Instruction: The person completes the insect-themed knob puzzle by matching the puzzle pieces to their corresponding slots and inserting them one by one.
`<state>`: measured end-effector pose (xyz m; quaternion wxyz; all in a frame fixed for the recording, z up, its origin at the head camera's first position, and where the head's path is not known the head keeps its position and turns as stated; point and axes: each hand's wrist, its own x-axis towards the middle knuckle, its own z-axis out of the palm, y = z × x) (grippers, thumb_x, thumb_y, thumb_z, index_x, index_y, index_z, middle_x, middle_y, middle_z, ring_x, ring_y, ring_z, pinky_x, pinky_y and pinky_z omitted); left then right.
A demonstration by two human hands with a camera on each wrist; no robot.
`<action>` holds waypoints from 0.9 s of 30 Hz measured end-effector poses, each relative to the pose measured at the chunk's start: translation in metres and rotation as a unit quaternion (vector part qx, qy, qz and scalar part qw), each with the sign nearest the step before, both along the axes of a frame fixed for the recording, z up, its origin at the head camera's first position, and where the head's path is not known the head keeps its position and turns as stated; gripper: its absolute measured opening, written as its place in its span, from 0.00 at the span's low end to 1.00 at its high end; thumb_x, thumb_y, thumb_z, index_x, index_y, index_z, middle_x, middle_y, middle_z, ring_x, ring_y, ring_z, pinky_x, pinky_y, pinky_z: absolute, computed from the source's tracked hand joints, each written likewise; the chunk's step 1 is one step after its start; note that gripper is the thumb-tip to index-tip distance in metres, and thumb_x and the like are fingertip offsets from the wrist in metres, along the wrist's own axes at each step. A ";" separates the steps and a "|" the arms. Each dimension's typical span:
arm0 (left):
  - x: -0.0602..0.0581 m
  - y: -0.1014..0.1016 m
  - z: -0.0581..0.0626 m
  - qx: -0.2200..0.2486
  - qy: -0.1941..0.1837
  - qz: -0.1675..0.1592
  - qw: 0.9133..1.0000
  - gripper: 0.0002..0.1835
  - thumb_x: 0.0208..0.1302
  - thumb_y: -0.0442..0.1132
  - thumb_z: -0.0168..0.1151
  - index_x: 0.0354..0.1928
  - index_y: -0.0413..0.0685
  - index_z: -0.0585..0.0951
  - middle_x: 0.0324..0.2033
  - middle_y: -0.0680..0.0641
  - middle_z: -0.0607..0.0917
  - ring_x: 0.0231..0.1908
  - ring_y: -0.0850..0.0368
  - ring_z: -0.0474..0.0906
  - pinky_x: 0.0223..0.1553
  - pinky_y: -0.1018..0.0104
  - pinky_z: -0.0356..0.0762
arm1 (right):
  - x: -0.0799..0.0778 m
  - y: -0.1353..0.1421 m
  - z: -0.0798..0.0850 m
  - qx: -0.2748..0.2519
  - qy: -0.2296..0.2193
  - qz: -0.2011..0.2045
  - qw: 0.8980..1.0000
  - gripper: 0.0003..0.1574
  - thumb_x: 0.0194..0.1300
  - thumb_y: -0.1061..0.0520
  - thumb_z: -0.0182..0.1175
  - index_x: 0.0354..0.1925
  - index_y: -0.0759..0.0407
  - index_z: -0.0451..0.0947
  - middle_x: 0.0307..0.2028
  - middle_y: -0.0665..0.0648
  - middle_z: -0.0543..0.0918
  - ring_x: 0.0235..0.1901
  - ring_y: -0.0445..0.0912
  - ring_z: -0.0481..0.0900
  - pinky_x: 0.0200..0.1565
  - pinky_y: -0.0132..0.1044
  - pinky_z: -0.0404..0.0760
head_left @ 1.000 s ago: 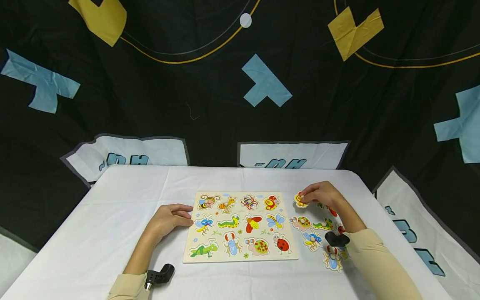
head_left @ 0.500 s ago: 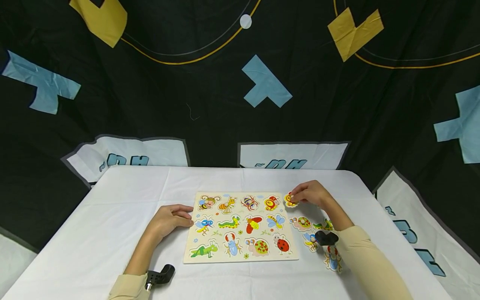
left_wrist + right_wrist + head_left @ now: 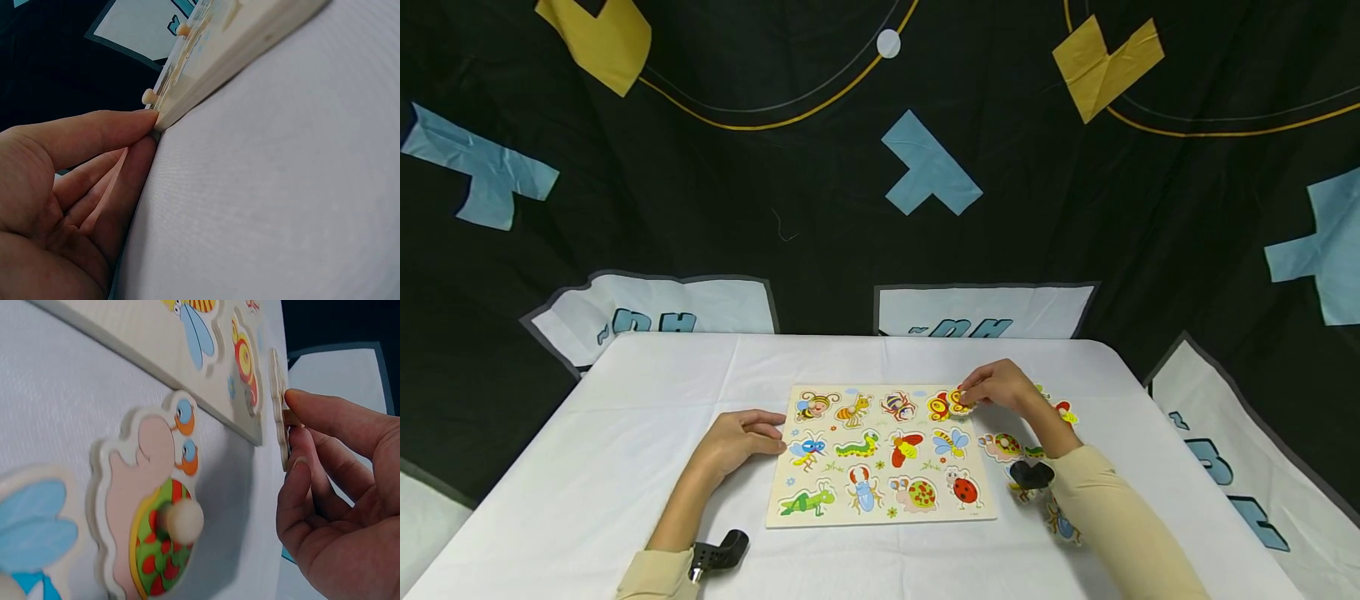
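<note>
A wooden puzzle board [image 3: 820, 518] with printed insect shapes lies on the table. Beside its left edge is my left hand [image 3: 737, 442]; the fingertips [image 3: 145, 122] touch the rim. Over the top right corner of the board, my right hand [image 3: 1000, 388] pinches a butterfly puzzle piece [image 3: 959, 403] by its wooden knob. That piece [image 3: 279, 409] appears edge-on in the right wrist view, held above the surface. It partly overlaps the matching butterfly picture [image 3: 938, 407] on the board.
To the right of the board lie several loose knobbed pieces, among them a snail piece [image 3: 1000, 447] and a beetle piece [image 3: 1063, 527]. My right forearm covers part of them. A white cloth covers the table [image 3: 625, 433]; a black curtain [image 3: 820, 233] hangs behind.
My right hand has moved left with the butterfly piece, from beside the loose pieces to over the board's top right corner. The left hand has stayed at the left edge.
</note>
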<state>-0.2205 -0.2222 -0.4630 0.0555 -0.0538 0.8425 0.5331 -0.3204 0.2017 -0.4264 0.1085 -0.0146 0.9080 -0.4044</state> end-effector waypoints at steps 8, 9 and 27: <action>0.000 0.000 0.000 -0.006 0.005 -0.002 1.000 0.29 0.49 0.36 0.78 0.57 0.41 0.84 0.36 0.49 0.90 0.37 0.61 0.83 0.43 0.70 0.75 | -0.001 -0.008 -0.005 0.008 0.014 0.002 1.000 0.14 0.52 0.55 0.77 0.37 0.60 0.89 0.34 0.55 0.87 0.29 0.44 0.74 0.32 0.35 0.74; -0.001 0.000 -0.001 -0.007 0.003 -0.001 1.000 0.29 0.49 0.35 0.78 0.57 0.41 0.84 0.35 0.49 0.90 0.37 0.61 0.83 0.43 0.70 0.76 | -0.001 -0.009 -0.005 0.006 0.014 0.001 1.000 0.14 0.52 0.55 0.77 0.36 0.60 0.89 0.34 0.54 0.87 0.28 0.44 0.74 0.32 0.35 0.74; 0.000 -0.001 -0.001 0.001 0.003 -0.002 1.000 0.30 0.49 0.35 0.78 0.57 0.40 0.83 0.36 0.47 0.90 0.37 0.60 0.83 0.41 0.71 0.76 | -0.001 -0.026 -0.015 0.004 0.009 -0.015 1.000 0.10 0.50 0.57 0.77 0.33 0.59 0.89 0.32 0.54 0.88 0.29 0.44 0.75 0.30 0.33 0.73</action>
